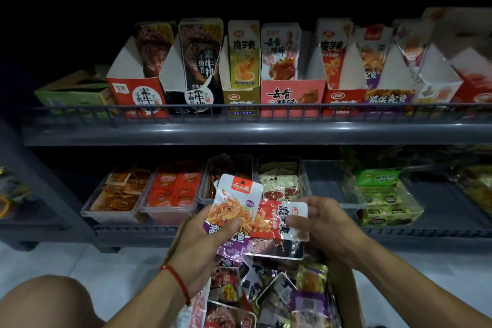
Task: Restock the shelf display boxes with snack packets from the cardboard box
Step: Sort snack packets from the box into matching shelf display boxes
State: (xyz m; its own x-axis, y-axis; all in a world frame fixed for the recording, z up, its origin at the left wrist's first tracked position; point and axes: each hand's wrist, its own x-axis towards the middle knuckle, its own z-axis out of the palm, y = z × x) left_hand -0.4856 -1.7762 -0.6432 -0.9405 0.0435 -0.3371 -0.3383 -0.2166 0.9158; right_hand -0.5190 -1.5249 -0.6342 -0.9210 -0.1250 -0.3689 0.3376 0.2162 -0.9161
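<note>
My left hand grips a white and purple snack packet, held upright over the cardboard box. My right hand pinches a red and white packet by its right edge, lying sideways beside the first. A dark packet shows under both; who holds it I cannot tell. The cardboard box below holds several mixed packets. On the upper shelf stands a row of open display boxes, among them a red box and a purple box matching the held packets.
The upper shelf has a grey wire rail along its front. The lower shelf carries clear plastic bins of small packets and a green box. My knee is at the bottom left. The floor is pale tile.
</note>
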